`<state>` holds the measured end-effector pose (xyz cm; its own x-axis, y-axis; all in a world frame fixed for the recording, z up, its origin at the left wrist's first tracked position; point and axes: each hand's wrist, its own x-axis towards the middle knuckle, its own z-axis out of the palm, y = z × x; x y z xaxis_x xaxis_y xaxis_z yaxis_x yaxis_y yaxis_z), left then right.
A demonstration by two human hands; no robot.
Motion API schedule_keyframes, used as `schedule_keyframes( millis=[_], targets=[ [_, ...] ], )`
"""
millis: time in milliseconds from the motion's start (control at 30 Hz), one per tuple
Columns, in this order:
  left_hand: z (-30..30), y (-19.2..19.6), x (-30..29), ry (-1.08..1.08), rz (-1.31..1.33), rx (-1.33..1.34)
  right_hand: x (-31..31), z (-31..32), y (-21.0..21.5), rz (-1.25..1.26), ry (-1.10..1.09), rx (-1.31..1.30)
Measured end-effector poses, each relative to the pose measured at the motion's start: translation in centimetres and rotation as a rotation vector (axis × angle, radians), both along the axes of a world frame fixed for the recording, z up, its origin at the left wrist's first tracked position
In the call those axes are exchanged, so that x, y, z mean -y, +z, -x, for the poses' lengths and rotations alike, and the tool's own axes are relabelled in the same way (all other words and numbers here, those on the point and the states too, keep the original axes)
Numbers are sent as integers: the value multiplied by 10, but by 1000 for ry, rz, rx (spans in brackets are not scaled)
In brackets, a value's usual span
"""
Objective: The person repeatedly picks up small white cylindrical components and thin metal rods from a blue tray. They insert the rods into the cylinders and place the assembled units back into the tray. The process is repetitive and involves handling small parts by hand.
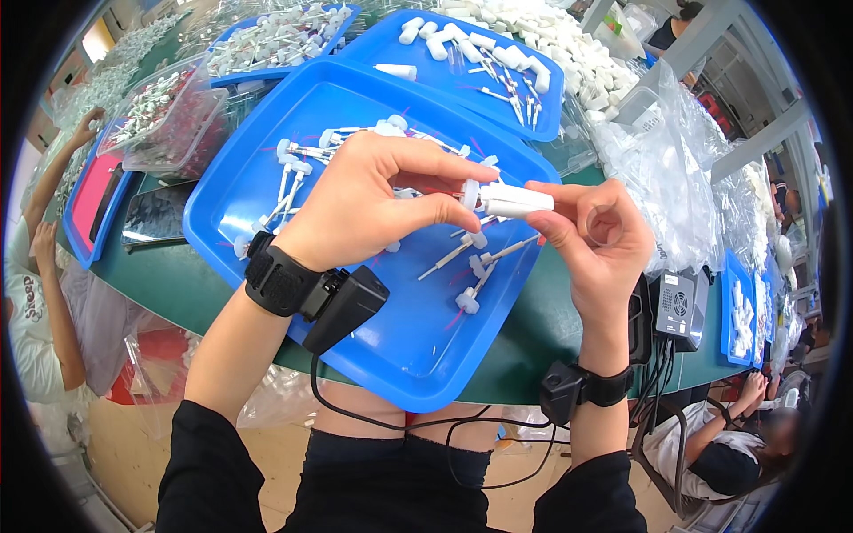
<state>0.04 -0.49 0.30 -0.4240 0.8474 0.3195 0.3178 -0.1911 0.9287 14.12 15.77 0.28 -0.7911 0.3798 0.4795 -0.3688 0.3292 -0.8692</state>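
Observation:
My left hand (369, 200) and my right hand (597, 240) meet over a blue tray (391, 338). Between them is a small white plastic tube (515, 200) with a flanged end. My right hand pinches the tube's right end between thumb and fingers. My left hand's thumb and forefinger close on a thin plunger piece at the tube's flanged left end. Several white plunger rods (471, 266) lie loose in the tray below my hands. Both wrists wear black bands with small boxes and cables.
A second blue tray (542, 111) behind holds white tubes and rods; a third (222, 44) is at the back left. Clear plastic bags (675, 169) pile up on the right. A black box (680, 306) stands by the table edge. Other people sit at the left and lower right.

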Motion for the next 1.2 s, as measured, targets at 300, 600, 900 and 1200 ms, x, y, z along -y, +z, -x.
schedule_keyframes(
  millis=[300, 600, 900, 1200],
  targets=[
    [-6, -1, -4, 5, -47, 29, 3, 5, -7, 8, -18, 37],
    [1, -5, 0, 24, -59, 0, -2, 0, -5, 103, 55, 90],
    [0, -1, 2, 26, -96, 212, -5, 3, -7, -244, -68, 58],
    [0, -6, -2, 46, -128, 206, 0, 7, -9, -230, -80, 46]
  ],
)
